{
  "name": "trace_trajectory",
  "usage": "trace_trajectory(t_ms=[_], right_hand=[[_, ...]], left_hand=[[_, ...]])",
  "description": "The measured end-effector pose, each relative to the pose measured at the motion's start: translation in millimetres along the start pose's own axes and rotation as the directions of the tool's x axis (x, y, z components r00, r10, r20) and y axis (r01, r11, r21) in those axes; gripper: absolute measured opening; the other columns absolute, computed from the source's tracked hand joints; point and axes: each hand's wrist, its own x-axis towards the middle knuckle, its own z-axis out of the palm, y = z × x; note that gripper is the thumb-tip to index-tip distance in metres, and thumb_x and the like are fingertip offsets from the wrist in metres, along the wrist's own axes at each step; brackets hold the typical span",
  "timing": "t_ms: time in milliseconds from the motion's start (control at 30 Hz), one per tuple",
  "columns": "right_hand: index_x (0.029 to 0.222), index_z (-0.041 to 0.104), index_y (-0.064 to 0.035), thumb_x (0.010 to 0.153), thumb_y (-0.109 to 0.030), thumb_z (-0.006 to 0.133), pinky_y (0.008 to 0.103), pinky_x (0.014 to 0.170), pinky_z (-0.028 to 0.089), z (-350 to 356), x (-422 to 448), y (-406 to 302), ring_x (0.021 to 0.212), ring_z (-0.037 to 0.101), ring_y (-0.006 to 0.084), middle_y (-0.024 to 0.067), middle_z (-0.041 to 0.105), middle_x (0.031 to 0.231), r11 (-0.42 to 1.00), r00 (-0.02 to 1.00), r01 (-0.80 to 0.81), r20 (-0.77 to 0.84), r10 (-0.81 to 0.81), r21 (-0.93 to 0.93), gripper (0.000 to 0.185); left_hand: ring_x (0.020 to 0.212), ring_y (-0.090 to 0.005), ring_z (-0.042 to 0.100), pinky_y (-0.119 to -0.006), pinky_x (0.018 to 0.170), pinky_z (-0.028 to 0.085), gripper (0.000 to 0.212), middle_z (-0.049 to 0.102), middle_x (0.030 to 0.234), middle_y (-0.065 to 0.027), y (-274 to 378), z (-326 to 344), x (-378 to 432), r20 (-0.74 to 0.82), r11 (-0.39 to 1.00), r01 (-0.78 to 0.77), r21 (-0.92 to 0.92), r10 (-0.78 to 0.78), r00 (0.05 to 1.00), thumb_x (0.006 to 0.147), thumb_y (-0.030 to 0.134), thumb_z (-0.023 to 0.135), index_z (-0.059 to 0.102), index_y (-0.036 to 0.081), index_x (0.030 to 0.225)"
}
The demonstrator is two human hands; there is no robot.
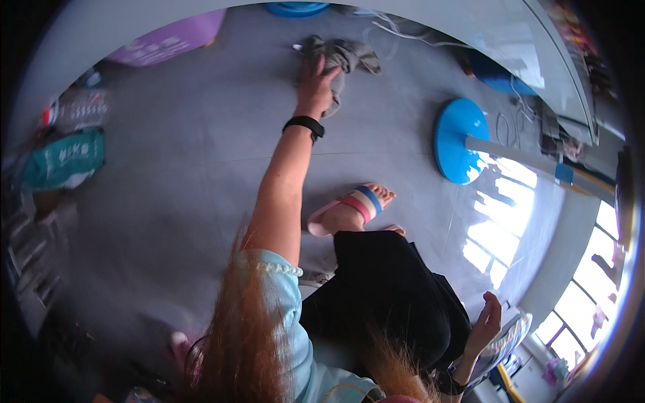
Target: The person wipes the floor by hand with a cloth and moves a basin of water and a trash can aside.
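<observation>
My left hand (316,91), with a black band at the wrist, reaches far forward and rests on a crumpled grey cloth (343,56) on the floor. Its fingers press over the cloth's left part, and the thumb lies across the folds. At the lower right, my right hand (487,318) hangs beside my black-clothed leg (388,292) with loosely curled fingers and nothing visible in it. One of my feet wears a slide sandal (360,205) with blue, white and pink straps. The other foot is mostly hidden.
A blue round base (459,141) with a grey pole stands at right. White cables (403,34) lie near the white tabletop edge (453,22). A purple container (169,40), a clear bottle (80,110) and a teal bag (65,158) are at left. Sunlight glares on the grey floor (186,151).
</observation>
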Motion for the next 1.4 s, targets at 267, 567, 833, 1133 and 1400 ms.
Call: trace_trajectory(t_ms=[267,567,833,1133,1400], right_hand=[[0.101,0.062,0.0034,0.091,-0.005,0.047,0.0322,0.083,0.046,0,-7,6,0.089,0.061,0.0218,0.0114,0.065,0.093,0.984,0.986,0.163,-0.027,-0.166,-0.071,0.020],[0.101,0.063,0.0032,0.091,-0.009,0.048,0.0315,0.081,0.047,-9,-42,33,0.086,0.062,0.0215,0.0118,0.066,0.090,0.983,0.980,0.155,-0.112,-0.166,-0.102,0.021],[0.100,0.063,0.0009,0.092,-0.014,0.047,0.0293,0.083,0.045,-5,-110,50,0.087,0.062,0.0186,0.0088,0.065,0.093,0.993,0.983,0.110,-0.149,-0.103,0.037,0.023],[0.103,0.062,0.0030,0.092,-0.007,0.049,0.0294,0.086,0.046,6,-242,64,0.092,0.061,0.0168,0.0092,0.066,0.096,0.897,0.929,0.119,-0.366,0.050,0.426,0.019],[0.103,0.061,0.0044,0.089,0.000,0.047,0.0289,0.088,0.045,42,-315,59,0.095,0.060,0.0158,0.0107,0.065,0.098,0.701,0.881,0.120,-0.401,0.251,0.703,0.020]], left_hand=[[0.131,-0.0413,0.027,-0.045,0.107,0.028,0.066,0.022,0.146,-0.0188,-253,-132,-81,-0.192,0.931,0.363,0.046,-0.348,0.917,0.071,0.007,0.059,0.048,0.034,0.130],[0.128,-0.0431,0.030,-0.045,0.106,0.028,0.069,0.031,0.140,-0.0245,-362,-197,-247,-0.286,0.838,0.513,0.186,-0.453,0.844,0.075,0.019,0.067,0.039,0.030,0.137],[0.130,-0.0422,0.026,-0.041,0.107,0.026,0.059,0.023,0.143,-0.0266,-289,-212,-348,-0.089,0.821,0.516,0.245,-0.511,0.855,0.077,0.007,0.057,0.048,0.025,0.132],[0.128,-0.0429,0.030,-0.041,0.104,0.031,0.067,0.021,0.144,-0.0272,-218,-211,-421,0.231,0.958,0.242,0.157,-0.274,0.934,0.069,-0.003,0.050,0.050,0.022,0.130],[0.121,-0.0419,0.042,-0.039,0.100,0.036,0.069,0.021,0.142,-0.0315,-181,-193,-439,0.529,0.966,0.076,0.246,-0.199,0.825,0.065,0.000,0.052,0.049,0.023,0.131]])
